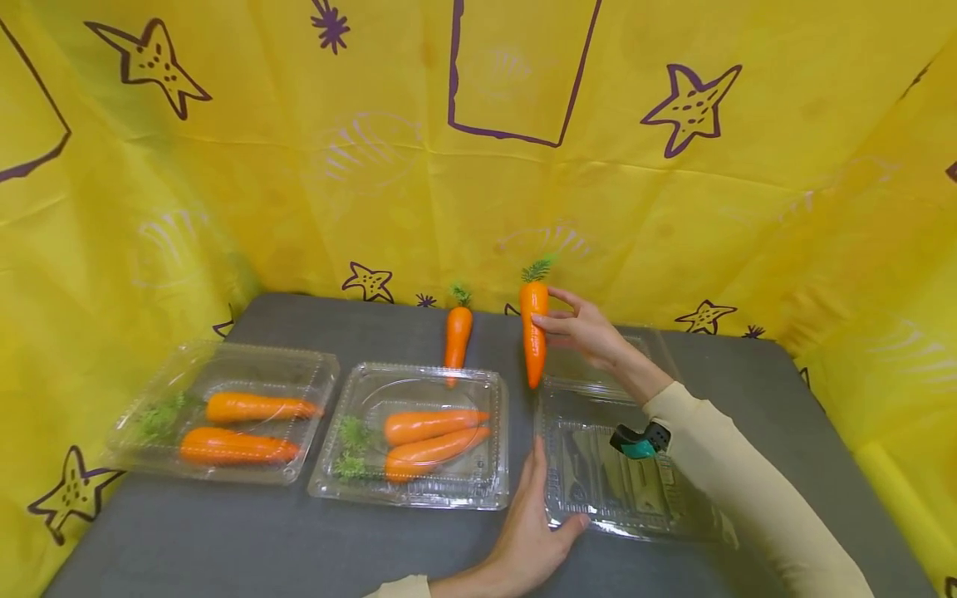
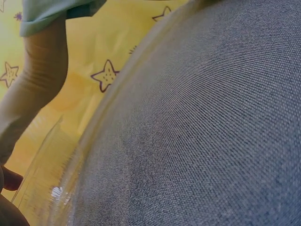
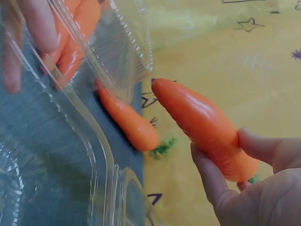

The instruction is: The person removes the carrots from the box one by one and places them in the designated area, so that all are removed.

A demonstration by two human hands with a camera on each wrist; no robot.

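My right hand (image 1: 579,332) pinches an orange carrot (image 1: 534,328) with a green leafy top, its tip pointing down, above the back of an opened clear plastic container (image 1: 628,473). In the right wrist view, thumb and fingers press the thick end of the carrot (image 3: 207,125). My left hand (image 1: 527,531) rests at that container's front left corner, fingers stretched along its left side and thumb at the front rim. No carrot shows in this container. Behind the middle container, another carrot (image 1: 458,336) lies on the table.
A lidded clear container (image 1: 493,465) with two carrots stands in the middle. At the left is another lidded container (image 1: 299,365), also with two carrots. All stand on a dark grey table (image 1: 224,531). Yellow cloth (image 1: 419,208) with drawn starfish encloses the back and sides.
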